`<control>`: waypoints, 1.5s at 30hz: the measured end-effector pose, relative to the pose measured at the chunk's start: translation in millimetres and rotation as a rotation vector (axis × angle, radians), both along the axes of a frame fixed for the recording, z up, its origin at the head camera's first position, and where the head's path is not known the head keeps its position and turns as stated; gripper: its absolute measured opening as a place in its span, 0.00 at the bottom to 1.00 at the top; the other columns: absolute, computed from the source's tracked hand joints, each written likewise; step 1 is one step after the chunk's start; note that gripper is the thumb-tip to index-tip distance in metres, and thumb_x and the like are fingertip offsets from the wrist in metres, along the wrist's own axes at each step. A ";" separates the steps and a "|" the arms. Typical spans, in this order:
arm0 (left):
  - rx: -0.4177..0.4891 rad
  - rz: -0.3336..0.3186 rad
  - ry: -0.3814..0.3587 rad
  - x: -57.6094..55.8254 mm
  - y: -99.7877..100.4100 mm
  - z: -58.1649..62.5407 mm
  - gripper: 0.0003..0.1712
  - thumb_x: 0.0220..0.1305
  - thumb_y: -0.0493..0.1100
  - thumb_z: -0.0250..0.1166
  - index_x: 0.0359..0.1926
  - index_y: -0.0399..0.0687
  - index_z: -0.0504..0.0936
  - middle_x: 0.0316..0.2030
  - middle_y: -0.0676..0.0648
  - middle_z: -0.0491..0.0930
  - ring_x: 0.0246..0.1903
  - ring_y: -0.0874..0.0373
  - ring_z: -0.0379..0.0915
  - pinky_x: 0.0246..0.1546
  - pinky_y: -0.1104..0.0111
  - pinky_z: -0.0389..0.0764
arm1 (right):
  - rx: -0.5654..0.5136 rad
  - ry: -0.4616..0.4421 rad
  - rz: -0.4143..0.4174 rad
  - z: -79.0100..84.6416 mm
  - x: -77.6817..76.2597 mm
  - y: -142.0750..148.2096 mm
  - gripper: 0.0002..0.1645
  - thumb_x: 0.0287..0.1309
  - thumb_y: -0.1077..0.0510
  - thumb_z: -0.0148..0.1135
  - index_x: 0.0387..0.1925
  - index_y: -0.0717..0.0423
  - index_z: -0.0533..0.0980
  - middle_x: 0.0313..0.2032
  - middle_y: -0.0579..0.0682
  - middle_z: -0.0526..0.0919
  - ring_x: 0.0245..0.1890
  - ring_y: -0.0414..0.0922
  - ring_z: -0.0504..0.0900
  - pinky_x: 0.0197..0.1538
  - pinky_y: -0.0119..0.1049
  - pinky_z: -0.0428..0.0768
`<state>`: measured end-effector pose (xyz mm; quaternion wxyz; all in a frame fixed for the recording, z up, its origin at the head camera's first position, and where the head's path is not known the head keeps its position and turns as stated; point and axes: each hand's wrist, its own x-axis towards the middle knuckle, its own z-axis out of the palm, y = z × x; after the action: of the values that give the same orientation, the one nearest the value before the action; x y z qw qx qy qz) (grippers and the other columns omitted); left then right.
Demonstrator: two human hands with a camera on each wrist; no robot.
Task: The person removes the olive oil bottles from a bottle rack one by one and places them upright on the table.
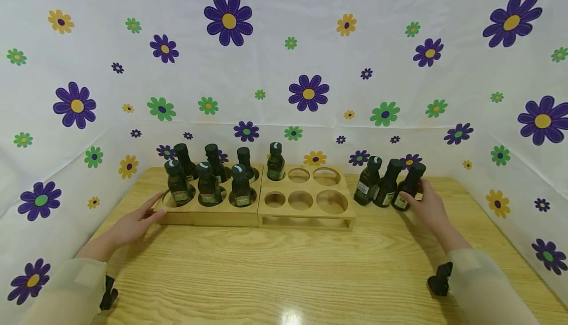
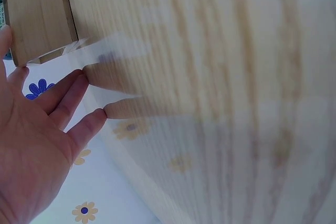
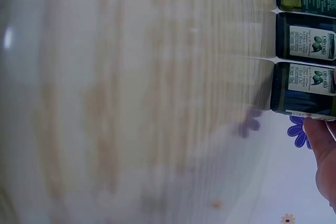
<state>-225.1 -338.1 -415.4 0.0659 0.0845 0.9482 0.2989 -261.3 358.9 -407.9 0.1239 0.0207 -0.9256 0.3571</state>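
My right hand [image 1: 429, 207] grips the rightmost dark olive oil bottle [image 1: 408, 187], its thumb on the near side. In the right wrist view, that olive oil bottle [image 3: 302, 87] shows a white label, and the fingertips [image 3: 315, 129] are at its side. Two more bottles, a dark one [image 1: 387, 184] and a greener one [image 1: 367, 181], stand upright to its left. At the far left, my left hand [image 1: 133, 226] touches the end of the left wooden bottle rack [image 1: 213, 218] with fairly straight fingers. Several small dark bottles [image 1: 208, 187] stand in that rack's holes.
Against the left rack stands a second wooden rack [image 1: 306, 220] with round holes. One green bottle [image 1: 276, 163] sits in its back left hole. Behind the wooden table [image 1: 284, 266] and at both sides hangs a white flower-print cloth [image 1: 266, 68].
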 end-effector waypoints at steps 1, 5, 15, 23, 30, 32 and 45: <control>0.000 -0.001 -0.001 0.0 0.0 -0.3 0.42 0.75 0.60 0.46 0.77 0.45 0.40 0.60 0.21 0.65 0.53 0.27 0.68 0.47 0.39 0.70 | 0.001 -0.002 0.002 0.1 -0.6 -0.4 0.39 0.71 0.48 0.54 0.65 0.76 0.54 0.57 0.78 0.65 0.58 0.71 0.65 0.55 0.63 0.69; 0.002 -0.003 -0.004 0.6 0.3 -0.6 0.42 0.76 0.59 0.46 0.77 0.44 0.40 0.60 0.21 0.64 0.54 0.25 0.67 0.47 0.38 0.69 | -0.001 -0.003 0.002 0.0 -2.4 -1.6 0.39 0.71 0.49 0.54 0.65 0.76 0.54 0.57 0.78 0.66 0.58 0.71 0.65 0.55 0.63 0.69; 0.000 -0.002 -0.003 -0.9 -0.4 -2.0 0.42 0.76 0.60 0.45 0.77 0.45 0.39 0.61 0.21 0.64 0.54 0.26 0.67 0.48 0.38 0.69 | -0.048 0.094 -0.030 6.3 6.4 -1.4 0.41 0.69 0.50 0.57 0.68 0.73 0.52 0.62 0.75 0.62 0.59 0.70 0.64 0.56 0.63 0.66; -0.011 0.001 -0.005 -4.4 -1.5 1.9 0.43 0.75 0.61 0.44 0.78 0.47 0.37 0.62 0.21 0.62 0.56 0.23 0.64 0.49 0.36 0.67 | -0.070 0.134 -0.056 18.4 26.1 -5.2 0.39 0.70 0.49 0.55 0.68 0.71 0.54 0.61 0.71 0.66 0.58 0.67 0.67 0.54 0.62 0.68; -0.010 -0.005 -0.005 -3.8 -2.3 3.2 0.43 0.76 0.60 0.45 0.77 0.46 0.38 0.61 0.21 0.63 0.54 0.25 0.66 0.48 0.38 0.69 | -0.064 0.186 0.003 25.2 35.6 -31.4 0.36 0.68 0.51 0.59 0.66 0.68 0.58 0.60 0.66 0.69 0.56 0.61 0.71 0.50 0.41 0.72; -0.012 -0.009 -0.001 -3.1 -1.8 3.1 0.43 0.76 0.60 0.45 0.77 0.45 0.39 0.61 0.21 0.64 0.54 0.25 0.67 0.48 0.38 0.69 | -0.074 0.212 0.037 25.8 36.3 -43.1 0.34 0.67 0.54 0.60 0.65 0.68 0.60 0.59 0.65 0.70 0.55 0.59 0.72 0.48 0.33 0.71; -0.001 -0.009 -0.008 -0.3 0.3 1.7 0.42 0.76 0.60 0.45 0.77 0.44 0.39 0.61 0.20 0.63 0.55 0.24 0.65 0.49 0.37 0.68 | -0.161 0.165 0.217 23.1 8.8 -131.6 0.32 0.63 0.60 0.64 0.64 0.62 0.63 0.59 0.62 0.72 0.56 0.58 0.73 0.53 0.55 0.72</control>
<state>-225.4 -337.7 -413.7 0.0713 0.0877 0.9477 0.2985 -252.5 227.3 -384.7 0.1615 0.1400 -0.8729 0.4385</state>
